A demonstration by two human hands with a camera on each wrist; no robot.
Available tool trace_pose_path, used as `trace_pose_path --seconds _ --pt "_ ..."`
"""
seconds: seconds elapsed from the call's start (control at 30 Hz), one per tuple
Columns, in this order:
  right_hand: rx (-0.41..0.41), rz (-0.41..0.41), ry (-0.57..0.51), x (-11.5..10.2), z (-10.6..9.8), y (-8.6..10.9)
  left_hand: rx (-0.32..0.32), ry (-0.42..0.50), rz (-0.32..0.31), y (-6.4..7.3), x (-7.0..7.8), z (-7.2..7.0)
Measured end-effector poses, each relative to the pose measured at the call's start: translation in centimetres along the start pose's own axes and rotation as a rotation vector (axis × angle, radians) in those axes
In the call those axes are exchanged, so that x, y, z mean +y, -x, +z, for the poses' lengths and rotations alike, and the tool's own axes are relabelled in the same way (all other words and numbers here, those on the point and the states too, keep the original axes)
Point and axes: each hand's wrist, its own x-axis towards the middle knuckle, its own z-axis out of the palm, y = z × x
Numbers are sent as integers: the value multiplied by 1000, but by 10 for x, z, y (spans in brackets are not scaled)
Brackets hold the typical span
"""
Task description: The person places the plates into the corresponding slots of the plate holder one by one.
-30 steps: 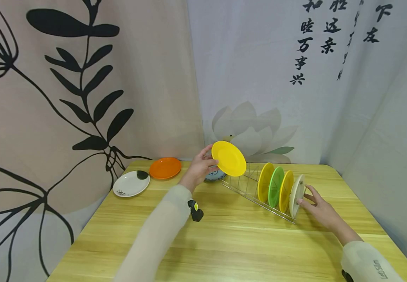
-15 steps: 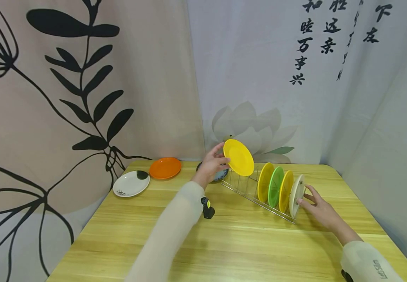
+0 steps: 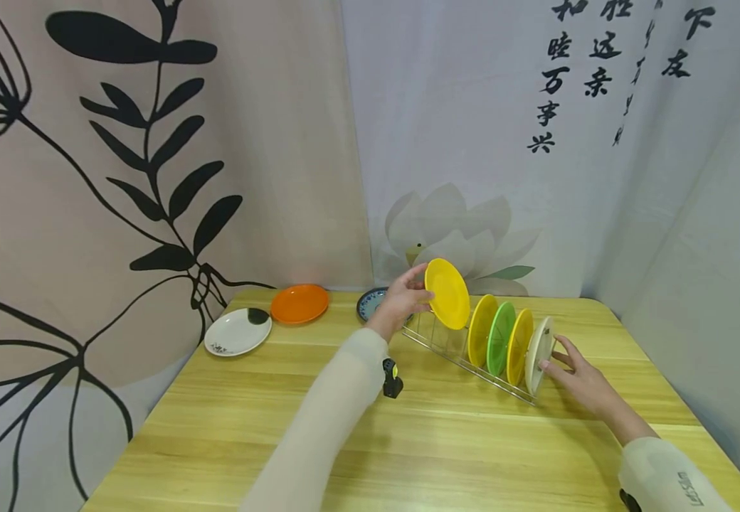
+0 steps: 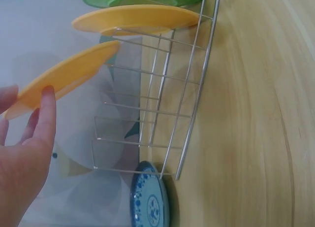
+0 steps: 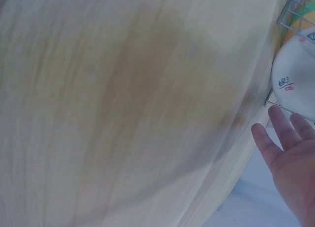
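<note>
Displacement of a round, glossy yellow plate (image 3: 448, 294) relative to a silver wire dish rack (image 4: 200, 83). Over the last second the left hand (image 3: 402, 302), pinching this plate at its 9 o'clock rim between thumb and fingers, has travelled towards 3 o'clock in the head view, uncovering more of a round, blue-patterned plate (image 3: 370, 304) on the table. The held plate now shows a narrower oval, tilted, at 11 o'clock from the rack's middle. The change is judged to mark a passage from carrying to lining up with the slots; contact with the wires cannot be made out. Standing in the rack, in order towards 4 o'clock, are a second round yellow plate (image 3: 483, 331), a round green plate (image 3: 501, 338), a third round yellow plate (image 3: 520, 347) and a round white plate with small printed marks (image 3: 540, 355). The right hand (image 3: 578, 377), its place unchanged, lies at the rack's 4 o'clock end, fingers spread, probably steadying; whether they press plate or wire cannot be told. At 9 o'clock on the wood-grain table (image 3: 472, 448), a round orange plate (image 3: 299, 304) and a white plate with a black patch (image 3: 237, 332) remain in place.
</note>
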Motion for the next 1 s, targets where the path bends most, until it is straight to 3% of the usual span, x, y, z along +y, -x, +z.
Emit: trace_pose_path --seconds 0.37,0.53,1.0 --pt "-6 -1 -14 -1 1 0 19 -46 -21 0 -17 15" --pt "-2 -5 -10 -1 2 0 15 -17 -40 1 -24 21" --pt "-2 -9 7 -2 -1 -1 90 -36 -51 4 -27 7"
